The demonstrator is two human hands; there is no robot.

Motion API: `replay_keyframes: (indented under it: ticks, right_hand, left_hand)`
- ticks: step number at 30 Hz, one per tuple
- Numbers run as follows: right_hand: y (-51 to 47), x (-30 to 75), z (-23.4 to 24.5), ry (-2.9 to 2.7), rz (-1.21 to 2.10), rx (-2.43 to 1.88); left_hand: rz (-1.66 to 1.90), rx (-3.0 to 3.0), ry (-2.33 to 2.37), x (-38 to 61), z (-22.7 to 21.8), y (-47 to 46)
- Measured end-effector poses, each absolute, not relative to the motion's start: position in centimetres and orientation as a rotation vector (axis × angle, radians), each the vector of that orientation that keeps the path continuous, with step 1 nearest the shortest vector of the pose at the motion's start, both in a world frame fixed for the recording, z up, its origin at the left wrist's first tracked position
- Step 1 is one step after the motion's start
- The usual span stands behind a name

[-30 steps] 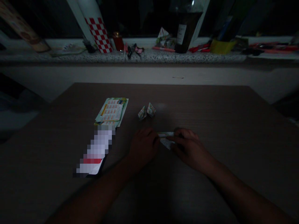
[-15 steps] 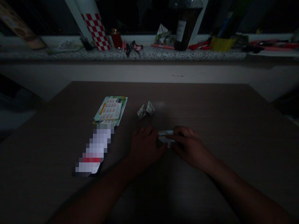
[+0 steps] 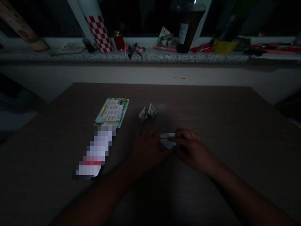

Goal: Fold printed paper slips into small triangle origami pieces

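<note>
Between my hands a small piece of printed paper (image 3: 168, 143) lies on the table, partly covered by fingers. My left hand (image 3: 147, 146) holds down its left side, with the thumb stretched along the near edge. On the right side, my right hand (image 3: 191, 149) grips the same paper, its index finger reaching across the top. Beyond my left hand stand two small folded paper pieces (image 3: 152, 110), pointed and close together, in the same kind of print.
Left of the hands lies a stack of printed calendar sheets (image 3: 109, 110), with a phone (image 3: 97, 150) just below, its screen pixelated. Along the granite windowsill (image 3: 150, 57) stand a checkered red-and-white tube (image 3: 101, 33), a dark bottle (image 3: 184, 34), a yellow holder (image 3: 224, 46) and pens.
My left thumb has slid right along the paper's near edge, up to my right fingers. The light flap there now lies flatter. The view has shifted very slightly.
</note>
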State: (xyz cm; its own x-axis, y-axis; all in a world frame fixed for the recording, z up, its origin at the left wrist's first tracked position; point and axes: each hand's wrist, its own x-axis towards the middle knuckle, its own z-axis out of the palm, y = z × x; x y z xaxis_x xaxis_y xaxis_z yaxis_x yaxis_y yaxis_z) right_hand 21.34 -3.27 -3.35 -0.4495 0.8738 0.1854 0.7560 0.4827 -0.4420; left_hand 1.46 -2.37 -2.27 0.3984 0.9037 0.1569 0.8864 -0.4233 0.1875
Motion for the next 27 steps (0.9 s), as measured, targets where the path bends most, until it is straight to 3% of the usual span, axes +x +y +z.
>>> replay_keyframes:
  ticks: [12, 27]
  right_hand:
    - [-3.0, 21.9, -3.1, -2.322, 0.475, -1.299]
    - [-2.8, 21.8, -3.3, -2.316, 0.352, -1.257]
  left_hand:
    - [0.468, 2.54, 1.172, 0.1, -3.3, -0.5]
    - [0.485, 2.578, 1.055, -0.1, -3.3, -0.2]
